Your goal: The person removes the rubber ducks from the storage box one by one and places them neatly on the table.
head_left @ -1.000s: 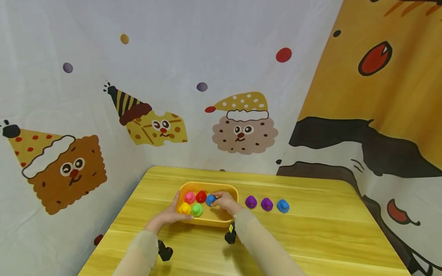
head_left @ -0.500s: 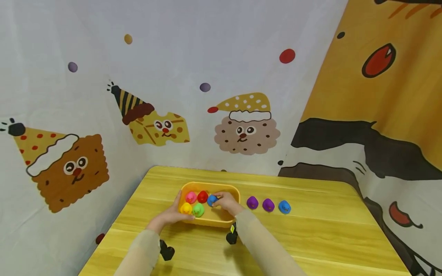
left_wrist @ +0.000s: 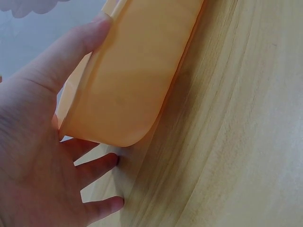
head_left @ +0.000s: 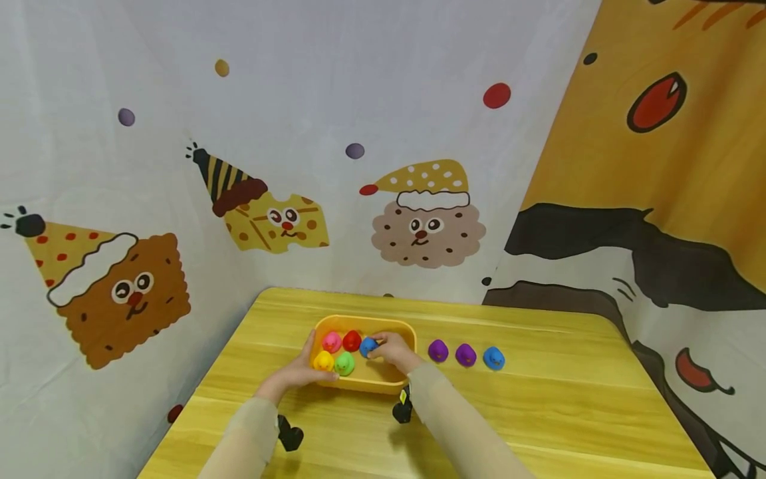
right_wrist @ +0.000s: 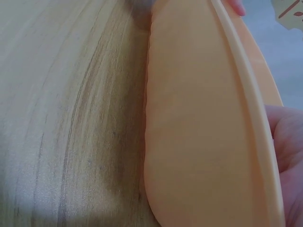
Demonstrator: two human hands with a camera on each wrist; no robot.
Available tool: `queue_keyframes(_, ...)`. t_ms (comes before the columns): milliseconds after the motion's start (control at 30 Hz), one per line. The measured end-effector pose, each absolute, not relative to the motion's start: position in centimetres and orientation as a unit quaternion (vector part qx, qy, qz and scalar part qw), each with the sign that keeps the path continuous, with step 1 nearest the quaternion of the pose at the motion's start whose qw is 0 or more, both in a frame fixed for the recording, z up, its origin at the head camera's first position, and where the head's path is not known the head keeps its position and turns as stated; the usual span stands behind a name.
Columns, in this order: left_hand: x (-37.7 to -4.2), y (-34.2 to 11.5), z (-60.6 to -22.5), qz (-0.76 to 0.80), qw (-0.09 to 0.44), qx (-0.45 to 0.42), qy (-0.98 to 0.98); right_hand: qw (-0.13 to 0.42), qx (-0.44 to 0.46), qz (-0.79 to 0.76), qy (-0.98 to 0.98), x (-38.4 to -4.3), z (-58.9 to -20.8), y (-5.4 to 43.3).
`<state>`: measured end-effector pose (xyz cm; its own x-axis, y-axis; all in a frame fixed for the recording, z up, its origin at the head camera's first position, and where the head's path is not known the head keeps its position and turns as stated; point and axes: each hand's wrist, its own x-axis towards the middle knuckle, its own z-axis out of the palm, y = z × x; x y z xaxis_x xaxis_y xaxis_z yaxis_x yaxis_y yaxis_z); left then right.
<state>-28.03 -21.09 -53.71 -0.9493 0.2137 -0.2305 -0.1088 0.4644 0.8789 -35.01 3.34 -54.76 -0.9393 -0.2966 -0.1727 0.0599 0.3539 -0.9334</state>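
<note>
A shallow orange-yellow plastic bin (head_left: 371, 387) stands on the table. My left hand (head_left: 293, 374) holds its near left corner, thumb on the front rim and fingers along the left end; the left wrist view shows this bin (left_wrist: 128, 80) with the lower fingers spread beside it. Inside, my right hand (head_left: 396, 350) pinches a blue rubber duck (head_left: 368, 346). Left of that duck are a pink duck (head_left: 332, 342), a red duck (head_left: 352, 340), a yellow duck (head_left: 324, 361) and a green duck (head_left: 344, 363). In the right wrist view the bin wall hides the right fingertips.
Right of the bin, two purple ducks (head_left: 438, 350) and another blue duck (head_left: 494, 358) form a row on the wooden table (head_left: 556, 412). A printed cloth (head_left: 299, 100) hangs behind and at the sides.
The head view has shifted slightly, moving the whole scene a little right in the picture. Both hands, the bin and the ducks keep their places relative to each other.
</note>
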Motion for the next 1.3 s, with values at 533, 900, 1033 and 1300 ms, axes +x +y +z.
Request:
queue_keyframes(533, -28.1, -20.6, -52.8, 0.506, 0.156, 0.034, 0.848, 0.128, -0.062, -0.540, 0.829, -35.0, -54.8, 3.4)
queue_keyframes(900, -27.9, -20.8, -53.0, 0.499, 0.154, 0.034, 0.852, 0.106, -0.073, -0.525, 0.841, -35.2, -55.1, 3.1)
queue_keyframes(1033, -27.9, -20.9, -53.0, 0.507, 0.150, 0.032, 0.848, 0.094, -0.085, -0.522, 0.843, -35.0, -55.0, 3.0)
queue_keyframes(1300, -28.7, -21.7, -54.7, 0.512, 0.162, 0.021, 0.844, 0.093, -0.113, -0.531, 0.835, -35.1, -54.3, 3.2)
